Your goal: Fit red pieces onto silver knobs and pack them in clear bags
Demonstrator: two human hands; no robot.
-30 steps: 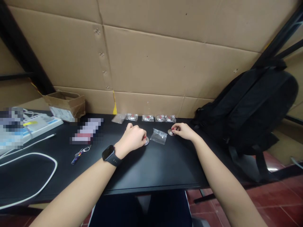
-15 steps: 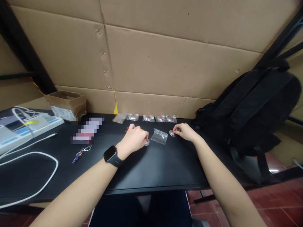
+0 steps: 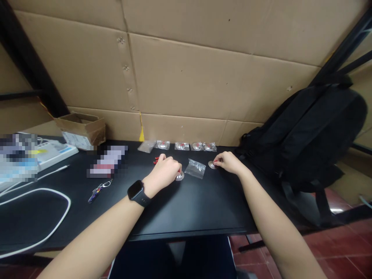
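My left hand (image 3: 167, 170) is closed in a pinch on the red part of a clear suction cup (image 3: 180, 176) on the black table. To the right, my right hand (image 3: 228, 162) pinches another clear suction cup (image 3: 212, 165) by its red part. Between the hands lies a flat, clear plastic bag (image 3: 195, 169), touched by neither. Small red pieces (image 3: 157, 159) show just behind my left hand, which partly hides them. Along the back edge sit several bagged suction cups (image 3: 182, 146) with red parts, beside a pile of clear bags (image 3: 147, 146).
A cardboard box (image 3: 83, 130) stands at the back left, near a power strip (image 3: 58, 153) and a white cable (image 3: 65, 209). A keychain (image 3: 99, 190) lies left of my arm. The black backpack (image 3: 314, 135) takes up the right end. A cardboard wall (image 3: 186, 77) closes off the back.
Both hands stay almost in place, each still pinching its suction cup. My right fingers have shifted very slightly right, showing more of that cup. The view has moved a little.
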